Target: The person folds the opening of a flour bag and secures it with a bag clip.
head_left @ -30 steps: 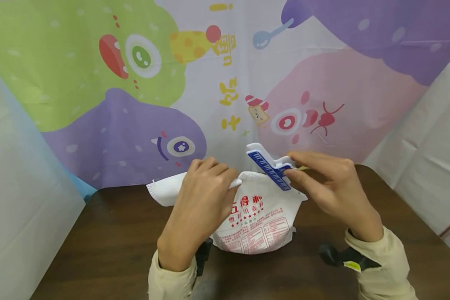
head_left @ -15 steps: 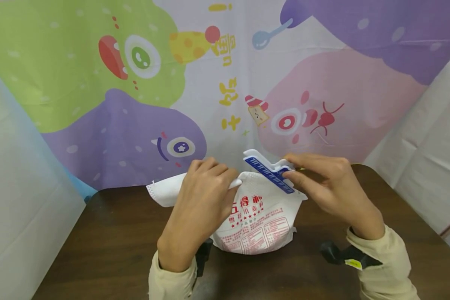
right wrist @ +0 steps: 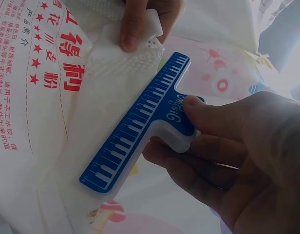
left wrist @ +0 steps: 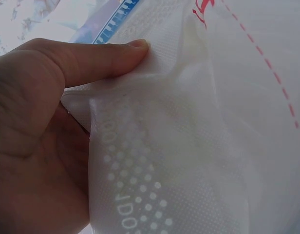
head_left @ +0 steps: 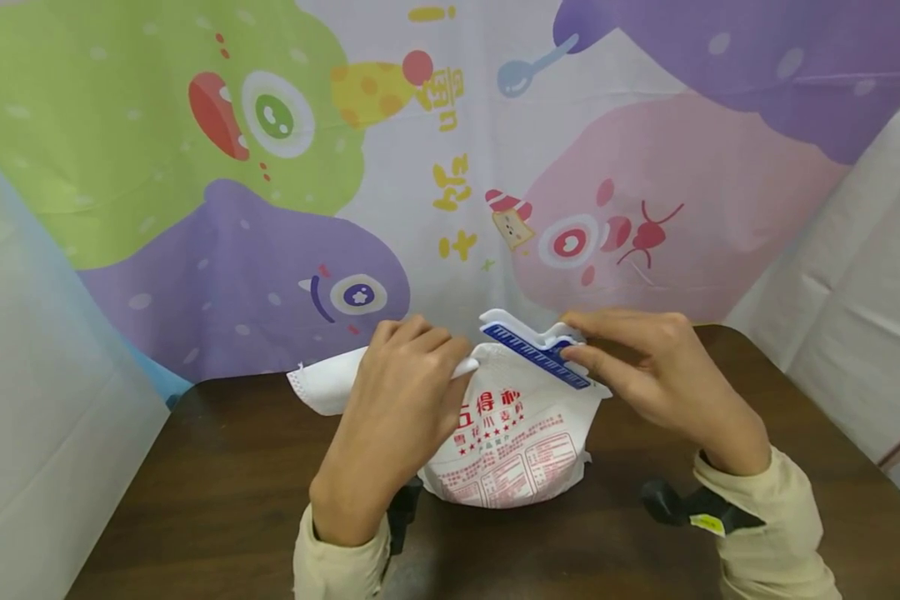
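Note:
A white flour bag [head_left: 521, 425] with red print stands on the table, its top folded over to the left. My left hand [head_left: 408, 400] grips that folded top, the thumb [left wrist: 111, 58] lying along the white woven material in the left wrist view. Between thumb and fingers my right hand [head_left: 667, 383] pinches a blue and white bag clip [right wrist: 145, 122] printed with piano keys. The clip slants along the bag's upper right edge, overlapping it in the head view. In the right wrist view the clip's long edge lies beside the bag, below the left thumb.
The dark brown wooden table [head_left: 217, 483] carries the bag. Behind it hangs a cloth backdrop [head_left: 450, 308] with cartoon figures, and white cloth walls [head_left: 30, 400] close off both sides. Each wrist wears a black camera mount [head_left: 693, 508].
My right hand has lowered the clip slightly down and left onto the bag's top edge, tilting it flatter. My left hand keeps its grip on the folded top.

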### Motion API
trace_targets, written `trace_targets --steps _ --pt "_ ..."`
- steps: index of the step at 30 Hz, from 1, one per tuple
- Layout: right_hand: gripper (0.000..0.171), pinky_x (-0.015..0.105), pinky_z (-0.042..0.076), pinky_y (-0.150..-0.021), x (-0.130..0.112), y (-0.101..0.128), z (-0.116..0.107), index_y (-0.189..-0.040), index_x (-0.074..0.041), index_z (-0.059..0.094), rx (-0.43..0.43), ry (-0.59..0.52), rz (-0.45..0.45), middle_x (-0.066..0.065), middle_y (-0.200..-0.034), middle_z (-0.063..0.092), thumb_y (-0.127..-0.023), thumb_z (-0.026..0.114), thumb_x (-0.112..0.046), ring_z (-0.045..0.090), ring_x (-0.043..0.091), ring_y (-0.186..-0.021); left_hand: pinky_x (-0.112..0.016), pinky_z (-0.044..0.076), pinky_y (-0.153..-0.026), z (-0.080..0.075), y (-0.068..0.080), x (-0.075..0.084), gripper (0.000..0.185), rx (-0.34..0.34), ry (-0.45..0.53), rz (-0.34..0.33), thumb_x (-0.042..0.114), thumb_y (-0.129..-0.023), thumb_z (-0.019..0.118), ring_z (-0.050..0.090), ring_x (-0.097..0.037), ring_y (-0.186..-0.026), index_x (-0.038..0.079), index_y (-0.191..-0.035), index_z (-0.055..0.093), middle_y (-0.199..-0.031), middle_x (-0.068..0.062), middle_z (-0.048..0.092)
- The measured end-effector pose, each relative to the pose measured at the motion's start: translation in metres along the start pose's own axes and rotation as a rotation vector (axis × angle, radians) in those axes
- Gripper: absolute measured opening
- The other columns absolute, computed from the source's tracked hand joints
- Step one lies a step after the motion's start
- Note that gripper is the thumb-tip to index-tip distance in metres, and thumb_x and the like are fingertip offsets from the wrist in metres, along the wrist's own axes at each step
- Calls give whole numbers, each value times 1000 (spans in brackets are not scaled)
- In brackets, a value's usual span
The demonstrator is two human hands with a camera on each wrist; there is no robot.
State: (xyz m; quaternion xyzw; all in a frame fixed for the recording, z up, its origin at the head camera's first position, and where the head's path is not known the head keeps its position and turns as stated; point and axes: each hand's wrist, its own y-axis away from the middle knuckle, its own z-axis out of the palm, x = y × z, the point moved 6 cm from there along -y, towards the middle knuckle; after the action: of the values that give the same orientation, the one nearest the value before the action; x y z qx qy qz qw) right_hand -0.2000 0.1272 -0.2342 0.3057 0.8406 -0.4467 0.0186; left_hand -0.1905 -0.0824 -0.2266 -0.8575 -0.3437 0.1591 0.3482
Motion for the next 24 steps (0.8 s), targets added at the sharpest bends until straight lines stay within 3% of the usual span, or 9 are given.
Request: trace_targets --steps 6,16,24 --pt "40 14 53 -75 1 1 0 -113 -6 75 -24 2 -3 -2 -100 75 -75 81 6 69 4 -86 -38 41 -73 1 0 0 8 -6 -5 1 5 -83 75 53 -20 -73 10 -80 69 -70 0 63" --pt "35 15 52 -61 4 2 -1 -109 -11 76 -77 -28 13 -8 -96 74 -78 80 3 65 1 -74 -38 42 -74 1 0 -1 9 -16 -1 -10 3 -81 75 53 -20 -73 9 -80 69 -71 0 64" --pt "35 16 53 -59 11 6 -5 -112 -11 76 -126 -17 72 -8 -100 75 -79 80 2 66 3 -72 -39 42 -74 1 0 0 9 -6 8 -11 2 -81 75 53 -20 -73 9 -80 69 -71 1 64"
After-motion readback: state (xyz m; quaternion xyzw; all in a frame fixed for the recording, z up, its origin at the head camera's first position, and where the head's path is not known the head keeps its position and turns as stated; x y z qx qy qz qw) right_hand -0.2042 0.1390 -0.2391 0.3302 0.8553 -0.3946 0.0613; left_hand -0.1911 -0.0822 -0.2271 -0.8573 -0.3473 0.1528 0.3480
